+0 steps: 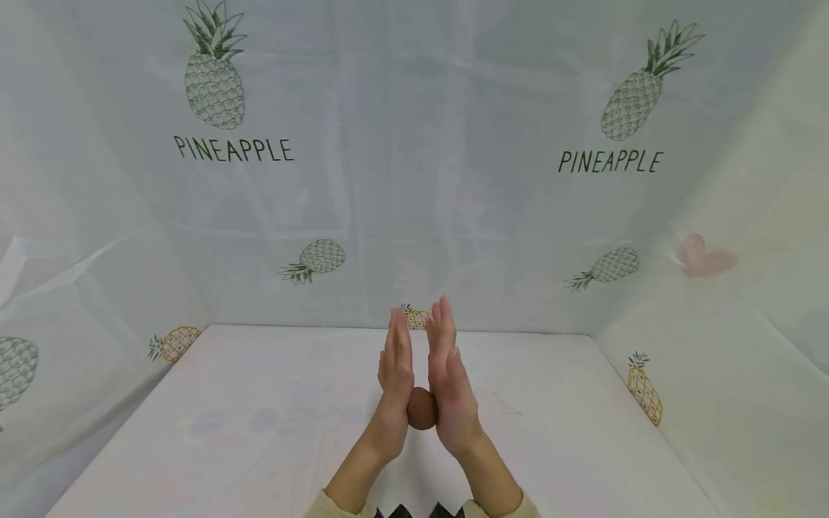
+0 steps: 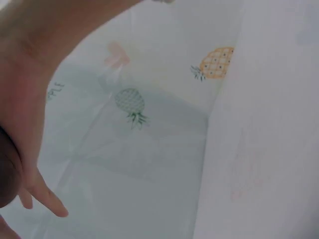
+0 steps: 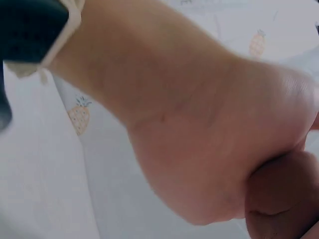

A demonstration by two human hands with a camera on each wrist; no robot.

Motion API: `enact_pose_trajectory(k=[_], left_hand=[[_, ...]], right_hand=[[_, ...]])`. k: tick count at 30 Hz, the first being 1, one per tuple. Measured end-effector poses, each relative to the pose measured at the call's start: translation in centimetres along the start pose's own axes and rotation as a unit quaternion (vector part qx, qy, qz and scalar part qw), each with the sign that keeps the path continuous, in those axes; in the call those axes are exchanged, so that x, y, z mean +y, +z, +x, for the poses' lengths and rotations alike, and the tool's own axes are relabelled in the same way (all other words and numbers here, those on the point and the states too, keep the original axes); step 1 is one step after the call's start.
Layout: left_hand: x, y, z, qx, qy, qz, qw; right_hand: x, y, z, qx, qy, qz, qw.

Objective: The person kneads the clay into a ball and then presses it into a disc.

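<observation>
Between my two palms is a brown ball [image 1: 422, 409], smooth and rounded. A crease in the surface of the ball [image 3: 284, 199] shows in the right wrist view, much like modelling clay. My left hand [image 1: 396, 385] stands upright with straight fingers, the lower palm pressing the ball from the left. Facing it, my right hand [image 1: 450, 388] presses from the right, fingers straight and pointing up. A gap parts the fingers of the two hands above the ball. At the left edge of the left wrist view, the ball [image 2: 7, 174] is partly cut off.
Below the hands stretches a white table surface [image 1: 278, 417] with faint pinkish and bluish marks. Pale sheeting [image 1: 414, 180] printed with pineapples hangs behind it and along both sides. Light sleeve cuffs [image 1: 337, 506] appear at the bottom edge of the head view.
</observation>
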State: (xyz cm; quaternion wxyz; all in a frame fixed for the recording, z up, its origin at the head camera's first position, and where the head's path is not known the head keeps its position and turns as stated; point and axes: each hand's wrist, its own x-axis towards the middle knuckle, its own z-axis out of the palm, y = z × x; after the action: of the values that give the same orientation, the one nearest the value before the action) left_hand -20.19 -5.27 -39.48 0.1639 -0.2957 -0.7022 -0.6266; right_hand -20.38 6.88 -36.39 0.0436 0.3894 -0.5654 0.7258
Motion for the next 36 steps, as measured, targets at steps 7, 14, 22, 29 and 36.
enact_pose_trajectory(k=[7,14,22,29,36], left_hand=[[1.0,-0.1,-0.4,0.007,0.021,0.013,0.9997],[1.8,-0.9,-0.3,0.023,0.011,0.008,0.9996],[1.5,-2.7,0.1,0.062,-0.017,-0.01,0.9979],[0.7,-2.7,0.3,0.052,-0.028,0.002,0.9983],[0.4,-0.9,0.0,0.012,-0.021,-0.009,0.9997]], right_hand=[[1.3,-0.2,0.3,-0.004,0.022,0.016,1.0],[2.3,0.7,0.1,-0.02,0.042,0.018,0.999],[2.2,2.3,-0.4,-0.048,0.057,0.004,0.997],[1.0,2.2,-0.5,-0.032,0.052,-0.009,0.998],[0.3,0.9,-0.3,0.0,0.012,-0.013,1.0]])
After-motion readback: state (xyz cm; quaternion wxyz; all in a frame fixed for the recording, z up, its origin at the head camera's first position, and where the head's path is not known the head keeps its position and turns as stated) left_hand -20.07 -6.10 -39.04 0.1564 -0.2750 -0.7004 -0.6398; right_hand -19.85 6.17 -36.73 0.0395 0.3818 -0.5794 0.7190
